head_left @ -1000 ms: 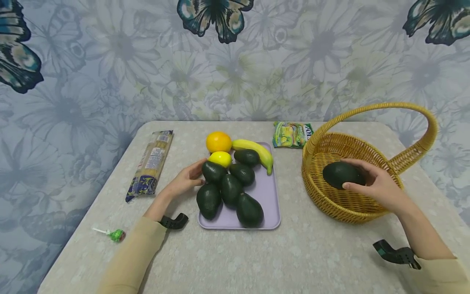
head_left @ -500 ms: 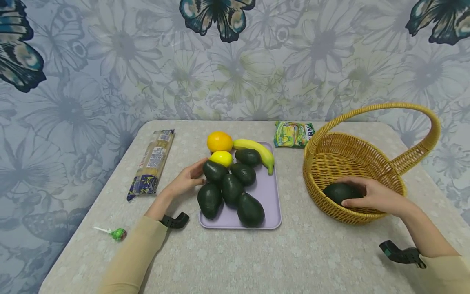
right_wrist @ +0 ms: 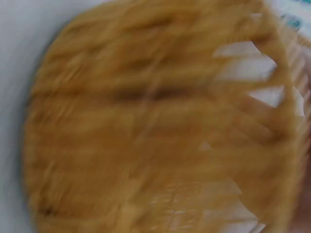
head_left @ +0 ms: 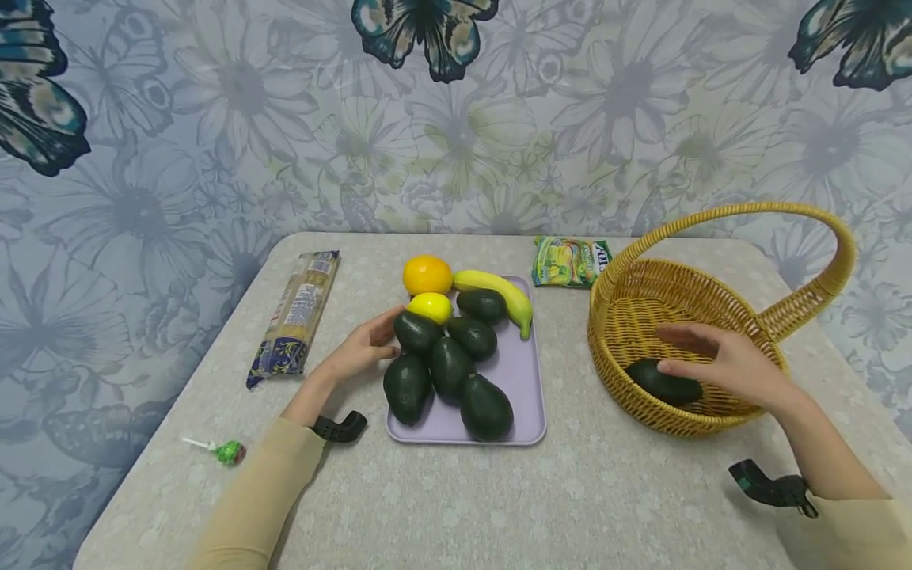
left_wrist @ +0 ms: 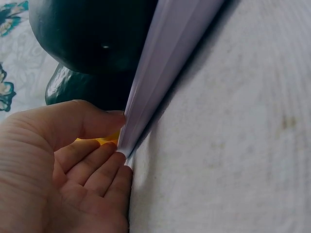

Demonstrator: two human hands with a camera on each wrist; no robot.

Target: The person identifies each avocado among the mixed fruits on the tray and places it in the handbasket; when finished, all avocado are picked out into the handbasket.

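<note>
My right hand (head_left: 727, 364) hovers inside the wicker basket (head_left: 604, 372), thumb and fingers spread apart with nothing between them. A dark green avocado (head_left: 663, 383) lies in the basket just below that hand. My left hand (head_left: 362, 348) rests at the left edge of a lilac tray (head_left: 518, 396). In the left wrist view, its thumb and loosely bent fingertips touch the tray's side wall (left_wrist: 155, 77). Several avocados (head_left: 450, 370) lie on the tray, with a lemon (head_left: 431, 307) and a banana (head_left: 492, 286) behind them. The right wrist view is blurred, showing mostly wicker (right_wrist: 121, 136).
An orange (head_left: 427, 275) sits at the tray's far left corner. A pack of pasta (head_left: 295, 317) lies at the left, with a green-wrapped lollipop (head_left: 229, 453) nearer. Behind the basket's left side is a green candy bag (head_left: 570, 261). The basket's tall handle (head_left: 755, 207) arches over it.
My right hand has lowered the avocado into the basket, let it go and risen slightly off it with fingers spread. My left hand has stayed at the tray's edge.
</note>
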